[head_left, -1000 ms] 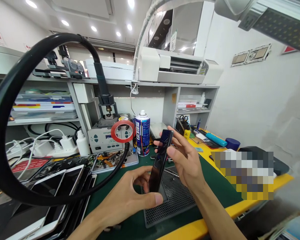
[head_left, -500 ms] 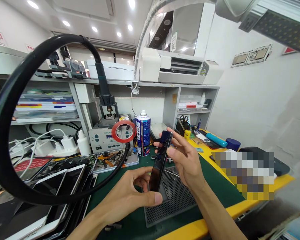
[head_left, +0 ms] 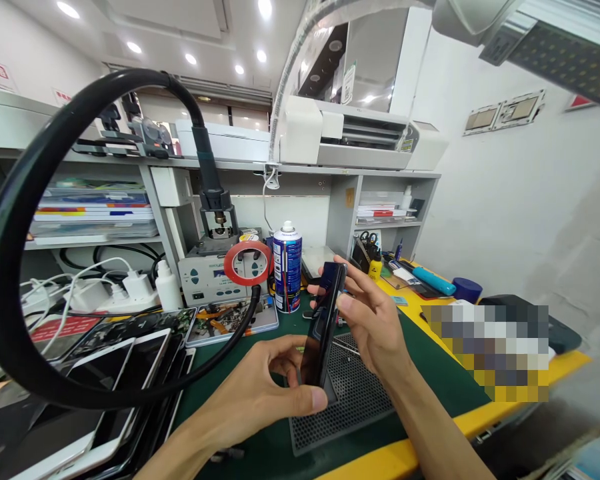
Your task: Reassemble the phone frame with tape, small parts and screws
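Note:
A dark, glossy smartphone is held upright and tilted, its narrow edge turned partly toward me. My left hand grips its lower end, the thumb along the bottom edge and the fingers behind. Around the upper part of the phone, my right hand is closed, with the thumb on the side edge and fingertips reaching behind. Beneath the phone lies a grey perforated mat, with thin metal tools on it, partly hidden by my right hand.
A thick black hose loops across the left side. Stacked tablets fill the lower left. Behind the hands stand a blue spray can, a red tape roll and a parts tray. The green work mat has a yellow edge.
The phone has turned very slightly, showing a bit more of its side edge. Both hands keep their hold on it and have hardly moved.

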`<state>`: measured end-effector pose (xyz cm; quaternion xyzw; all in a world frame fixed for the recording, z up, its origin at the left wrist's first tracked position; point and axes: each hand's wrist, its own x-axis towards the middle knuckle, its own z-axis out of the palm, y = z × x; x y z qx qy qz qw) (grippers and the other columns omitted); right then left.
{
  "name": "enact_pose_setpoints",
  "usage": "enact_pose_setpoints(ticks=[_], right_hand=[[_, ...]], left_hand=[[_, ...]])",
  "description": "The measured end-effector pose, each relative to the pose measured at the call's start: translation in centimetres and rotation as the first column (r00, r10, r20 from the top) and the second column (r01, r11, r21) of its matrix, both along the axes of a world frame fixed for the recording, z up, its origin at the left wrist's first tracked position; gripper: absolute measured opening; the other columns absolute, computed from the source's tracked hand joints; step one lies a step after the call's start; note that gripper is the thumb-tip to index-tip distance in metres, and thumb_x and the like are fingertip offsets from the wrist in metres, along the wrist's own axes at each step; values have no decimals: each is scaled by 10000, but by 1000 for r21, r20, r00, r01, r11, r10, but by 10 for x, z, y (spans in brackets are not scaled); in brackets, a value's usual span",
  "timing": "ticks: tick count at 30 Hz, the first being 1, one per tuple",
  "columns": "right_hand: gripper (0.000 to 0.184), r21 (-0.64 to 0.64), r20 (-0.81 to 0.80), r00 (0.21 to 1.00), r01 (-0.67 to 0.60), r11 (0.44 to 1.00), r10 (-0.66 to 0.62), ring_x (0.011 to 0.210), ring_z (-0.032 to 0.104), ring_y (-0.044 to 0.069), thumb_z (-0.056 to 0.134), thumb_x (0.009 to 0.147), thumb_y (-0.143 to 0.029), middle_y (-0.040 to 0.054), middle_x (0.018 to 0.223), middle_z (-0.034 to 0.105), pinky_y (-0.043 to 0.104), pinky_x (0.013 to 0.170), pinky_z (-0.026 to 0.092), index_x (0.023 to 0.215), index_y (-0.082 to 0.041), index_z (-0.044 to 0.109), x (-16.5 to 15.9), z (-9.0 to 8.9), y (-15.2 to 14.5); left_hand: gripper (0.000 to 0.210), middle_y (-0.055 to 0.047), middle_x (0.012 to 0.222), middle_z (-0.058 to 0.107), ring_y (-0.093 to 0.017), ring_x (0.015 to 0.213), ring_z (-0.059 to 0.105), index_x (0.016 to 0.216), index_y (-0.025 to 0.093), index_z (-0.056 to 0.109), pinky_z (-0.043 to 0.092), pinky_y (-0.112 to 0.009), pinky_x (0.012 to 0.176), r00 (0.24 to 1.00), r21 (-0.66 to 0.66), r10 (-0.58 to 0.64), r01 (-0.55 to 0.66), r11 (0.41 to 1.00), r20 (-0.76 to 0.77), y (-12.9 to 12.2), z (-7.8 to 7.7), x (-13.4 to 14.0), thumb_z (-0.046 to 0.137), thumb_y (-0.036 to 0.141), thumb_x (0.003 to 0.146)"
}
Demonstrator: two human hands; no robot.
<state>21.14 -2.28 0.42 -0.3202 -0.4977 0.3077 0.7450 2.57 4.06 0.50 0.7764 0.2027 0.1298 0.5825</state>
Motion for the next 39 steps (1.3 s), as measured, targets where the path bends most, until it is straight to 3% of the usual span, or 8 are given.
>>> enact_pose_setpoints(ticks=[5, 14, 19, 24, 35, 39], right_hand=[[504, -16, -15, 1000, -11, 1000, 11, 1094, 676, 321, 745, 839, -249, 88, 1253, 658, 467, 894, 580, 1326, -273, 617, -1, 1, 0], [518, -97, 102, 993, -52, 994, 62, 1102, 658, 319, 749, 839, -273, 80, 1317, 628, 507, 944, 534, 1336, -294, 603, 3, 4, -3], [522, -127, 55, 997, -38, 991, 45, 1068, 675, 324, 758, 805, -269, 84, 1260, 661, 498, 895, 547, 1307, -282, 618, 5, 5, -1], [533, -143, -13, 999, -32, 989, 31, 1057, 688, 338, 759, 763, -234, 97, 1234, 677, 473, 835, 565, 1281, -251, 634, 2, 7, -1], [542, -184, -79, 996, -60, 981, 46, 1053, 698, 319, 775, 760, -239, 105, 1229, 693, 401, 788, 588, 1281, -214, 629, 2, 10, 1], [579, -213, -80, 997, -27, 977, 10, 1044, 697, 300, 789, 762, -262, 108, 1240, 683, 367, 761, 585, 1311, -212, 609, 1, 8, 4]], left_hand=[[686, -41, 969, 629, -195, 836, 531, 1258, 186, 603, 424, -332, 779, 1000, 12, -1, 2, 1000, -10, 2, -4, -1, 808, 511, 689], [673, -50, 969, 640, -203, 863, 532, 1241, 180, 614, 418, -333, 776, 999, 10, 27, -27, 1000, -42, -2, -3, -3, 811, 518, 693], [635, -36, 970, 634, -206, 885, 545, 1214, 195, 628, 428, -335, 796, 999, 42, 46, -46, 998, 5, 0, -9, -1, 811, 515, 697], [575, -54, 987, 660, -219, 896, 577, 1195, 175, 640, 435, -340, 811, 1000, 27, -1, 1, 1000, -16, 1, 0, -1, 794, 468, 726], [552, -55, 999, 651, -191, 862, 568, 1161, 150, 618, 422, -296, 755, 997, -181, -39, 51, 982, 72, 8, -13, -3, 807, 431, 724], [481, -28, 921, 617, -177, 818, 543, 1106, 151, 635, 408, -293, 731, 998, -145, -13, 22, 989, 61, 8, -11, -3, 787, 428, 744]])
